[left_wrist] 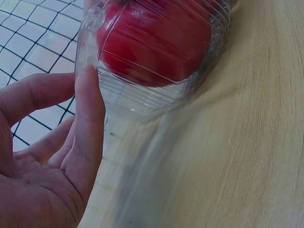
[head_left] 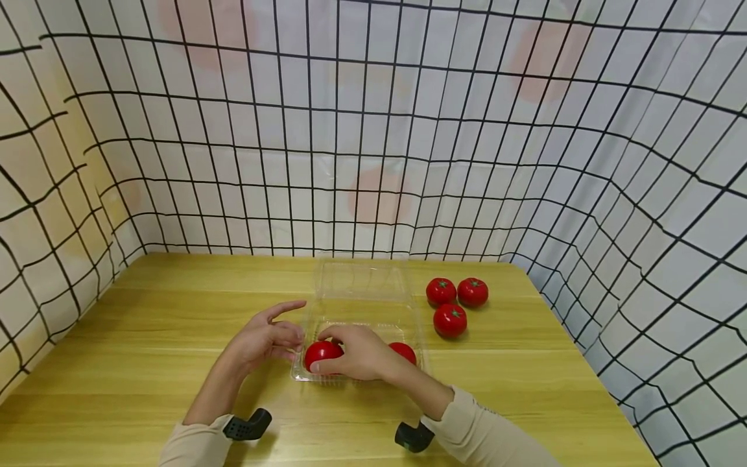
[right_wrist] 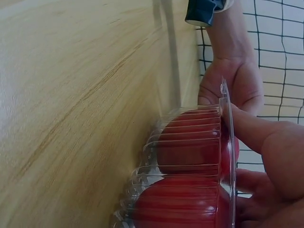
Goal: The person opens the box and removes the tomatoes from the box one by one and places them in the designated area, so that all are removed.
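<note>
A clear plastic clamshell box (head_left: 362, 310) lies with its lid folded back, away from me. My right hand (head_left: 362, 353) reaches over the box and grips a red tomato (head_left: 323, 351) in its left end, thumb on the near side and fingers on the far side. Another tomato (head_left: 404, 351) sits at the right end, partly covered by that hand. My left hand (head_left: 265, 340) stands beside the box's left wall with its fingers loosely extended. Fingertips (left_wrist: 88, 78) touch the box rim in the left wrist view. Ribbed plastic shows in front of the red tomatoes (right_wrist: 190, 142) in the right wrist view.
Three more red tomatoes (head_left: 450, 321) with green tops stand close together on the wooden table (head_left: 525, 376), right of the box. A black wire grid (head_left: 373, 155) with white sheeting behind it encloses the back and sides. Black devices (head_left: 248, 425) are worn at both wrists.
</note>
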`<control>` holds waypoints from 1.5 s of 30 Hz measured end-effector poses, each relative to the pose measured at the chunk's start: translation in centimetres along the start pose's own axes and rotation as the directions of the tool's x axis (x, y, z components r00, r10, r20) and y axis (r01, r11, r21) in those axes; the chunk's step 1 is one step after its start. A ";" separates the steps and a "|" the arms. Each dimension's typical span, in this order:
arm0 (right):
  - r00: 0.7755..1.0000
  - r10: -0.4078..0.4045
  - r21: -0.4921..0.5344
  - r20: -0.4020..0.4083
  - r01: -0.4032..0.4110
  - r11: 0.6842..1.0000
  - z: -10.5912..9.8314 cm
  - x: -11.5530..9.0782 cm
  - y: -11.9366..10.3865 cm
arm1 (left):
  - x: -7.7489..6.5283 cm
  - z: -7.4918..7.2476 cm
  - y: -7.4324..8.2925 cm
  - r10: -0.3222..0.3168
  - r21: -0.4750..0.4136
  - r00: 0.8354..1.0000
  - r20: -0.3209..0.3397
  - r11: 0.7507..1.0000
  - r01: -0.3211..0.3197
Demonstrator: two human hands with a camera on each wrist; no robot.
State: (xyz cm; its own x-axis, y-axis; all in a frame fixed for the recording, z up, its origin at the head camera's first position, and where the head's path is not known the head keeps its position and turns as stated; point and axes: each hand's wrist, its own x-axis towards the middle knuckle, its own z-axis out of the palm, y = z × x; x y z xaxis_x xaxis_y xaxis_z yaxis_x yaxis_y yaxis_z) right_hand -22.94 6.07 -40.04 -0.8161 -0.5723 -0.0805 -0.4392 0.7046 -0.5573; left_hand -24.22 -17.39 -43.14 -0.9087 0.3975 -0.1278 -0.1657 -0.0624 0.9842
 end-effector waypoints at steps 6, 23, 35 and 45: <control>1.000 -0.009 -0.032 0.006 0.009 0.999 0.1 0.0 0.1 | 0.0 0.0 -0.1 0.005 0.005 1.000 0.004 1.000 -0.005; 0.997 0.068 0.112 -0.037 -0.064 0.992 0.5 0.2 0.0 | 0.0 0.1 -0.1 0.001 0.021 1.000 -0.006 1.000 -0.001; 0.999 0.035 0.161 0.030 -0.039 0.986 -0.3 0.1 0.4 | -0.1 0.2 0.1 0.003 0.019 1.000 -0.004 1.000 -0.003; 0.986 0.045 -0.003 0.160 -0.045 0.999 -1.1 0.2 0.0 | 0.0 0.1 0.0 0.000 0.014 1.000 -0.004 1.000 0.000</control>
State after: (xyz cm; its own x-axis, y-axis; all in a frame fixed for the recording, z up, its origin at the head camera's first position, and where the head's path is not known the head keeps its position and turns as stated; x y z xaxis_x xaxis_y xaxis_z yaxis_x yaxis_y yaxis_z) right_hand -23.48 6.42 -39.12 -0.7642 -0.6000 -0.2367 -0.4032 0.7308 -0.5508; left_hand -24.17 -17.29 -43.09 -0.9101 0.3940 -0.1284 -0.1603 -0.0492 0.9858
